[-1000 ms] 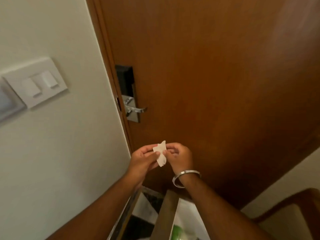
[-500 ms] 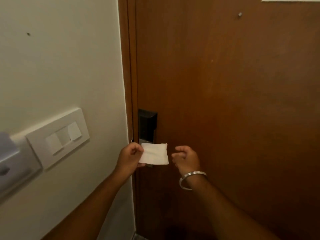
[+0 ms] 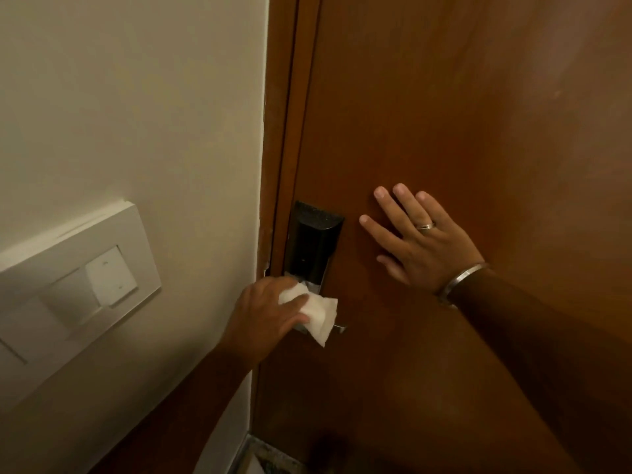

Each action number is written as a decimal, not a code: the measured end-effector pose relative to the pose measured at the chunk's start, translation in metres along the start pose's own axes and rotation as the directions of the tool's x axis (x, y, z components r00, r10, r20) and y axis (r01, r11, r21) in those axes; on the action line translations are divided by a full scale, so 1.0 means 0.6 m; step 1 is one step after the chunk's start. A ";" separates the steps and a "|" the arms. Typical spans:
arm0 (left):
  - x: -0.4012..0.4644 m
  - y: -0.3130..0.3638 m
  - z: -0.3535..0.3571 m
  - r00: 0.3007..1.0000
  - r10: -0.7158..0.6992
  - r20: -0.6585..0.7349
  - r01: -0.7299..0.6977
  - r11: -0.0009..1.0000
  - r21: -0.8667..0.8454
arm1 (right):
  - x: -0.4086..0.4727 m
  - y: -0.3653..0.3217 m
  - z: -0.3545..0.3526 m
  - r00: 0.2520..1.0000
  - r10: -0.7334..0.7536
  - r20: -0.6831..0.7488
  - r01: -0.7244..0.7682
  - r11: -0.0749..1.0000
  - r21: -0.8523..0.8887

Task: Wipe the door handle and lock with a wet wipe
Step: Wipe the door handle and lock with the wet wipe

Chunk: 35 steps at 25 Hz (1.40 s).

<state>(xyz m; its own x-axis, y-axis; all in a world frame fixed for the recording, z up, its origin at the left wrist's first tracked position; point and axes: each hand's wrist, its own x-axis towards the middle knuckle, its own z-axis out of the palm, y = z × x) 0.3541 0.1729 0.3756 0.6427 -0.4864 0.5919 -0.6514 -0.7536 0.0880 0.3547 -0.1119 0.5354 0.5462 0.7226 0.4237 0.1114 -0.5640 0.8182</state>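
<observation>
A black electronic lock [image 3: 313,244] sits on the left edge of a brown wooden door [image 3: 461,114]. Just below it, my left hand [image 3: 265,311] presses a white wet wipe [image 3: 319,311] over the metal door handle [image 3: 340,328]. Only the handle's tip shows past the wipe. My right hand [image 3: 419,241] lies flat on the door, right of the lock, fingers spread, holding nothing. It wears a ring and a metal bangle at the wrist.
A cream wall [image 3: 136,97] fills the left side, with a white switch plate [image 3: 82,285] at hand height. The door frame [image 3: 287,114] runs between wall and door. A strip of floor [image 3: 270,460] shows at the bottom.
My left hand carried the unfolded wipe onto the handle and closed over it. My right hand let go of the wipe and spread flat on the door. The camera moved closer.
</observation>
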 end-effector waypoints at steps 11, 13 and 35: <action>0.003 0.055 -0.022 0.997 0.070 -0.040 -0.060 0.974 0.218 | 0.001 -0.001 0.013 0.997 -0.044 -0.061 0.042 0.998 -0.043; 0.004 0.038 -0.024 0.996 0.092 -0.013 -0.086 0.961 0.263 | 0.001 -0.001 0.014 0.997 -0.049 -0.067 0.046 0.998 -0.045; 0.035 0.169 0.041 0.989 0.109 0.099 -0.120 0.986 0.114 | 0.002 -0.003 0.012 0.997 -0.060 -0.056 0.054 0.994 -0.099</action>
<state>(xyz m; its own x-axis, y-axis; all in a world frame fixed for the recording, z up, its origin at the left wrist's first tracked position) 0.3115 0.0753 0.3774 0.6046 -0.6070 0.5157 -0.6735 -0.7353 -0.0758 0.3612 -0.1131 0.5318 0.4915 0.7762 0.3949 0.0582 -0.4817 0.8744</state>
